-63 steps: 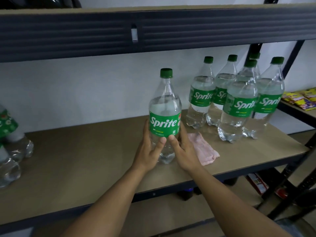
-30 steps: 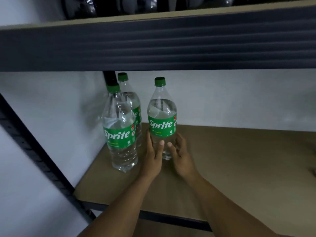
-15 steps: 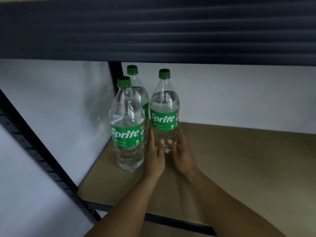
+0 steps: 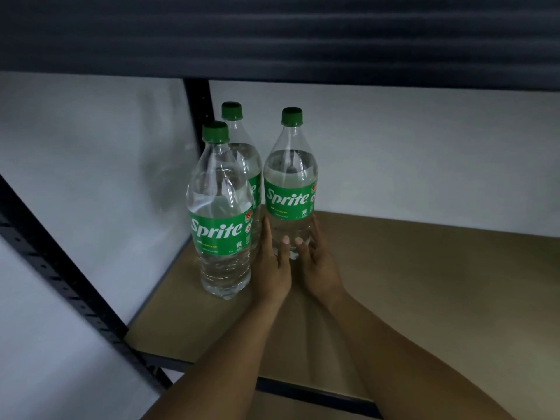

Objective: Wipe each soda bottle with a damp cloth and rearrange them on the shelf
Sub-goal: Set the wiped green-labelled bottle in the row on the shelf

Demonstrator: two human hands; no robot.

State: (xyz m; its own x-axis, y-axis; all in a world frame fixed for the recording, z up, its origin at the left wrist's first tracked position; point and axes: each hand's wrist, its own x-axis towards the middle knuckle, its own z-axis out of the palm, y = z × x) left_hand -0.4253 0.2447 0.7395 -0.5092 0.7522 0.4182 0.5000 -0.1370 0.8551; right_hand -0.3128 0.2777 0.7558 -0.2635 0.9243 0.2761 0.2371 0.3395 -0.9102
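Observation:
Three clear Sprite bottles with green caps and labels stand at the left end of the brown shelf board point(image 4: 424, 283). My left hand point(image 4: 272, 268) and my right hand point(image 4: 319, 268) grip the lower part of the right bottle point(image 4: 289, 198) from either side, thumbs in front. It stands upright, close to the back wall. A second bottle point(image 4: 221, 213) stands in front to its left, and a third bottle point(image 4: 239, 137) is partly hidden behind that one. No cloth is in view.
The dark beam of the upper shelf point(image 4: 272, 34) hangs low over the bottle caps. A black rear post point(image 4: 197, 110) stands behind the bottles and a perforated front post point(image 4: 60, 274) slants along the left. Bare board stretches to the right.
Both hands carried the bottle from the middle of the shelf to its left end and pushed it back beside the rear bottle. The cloth and the other bottles have left the view.

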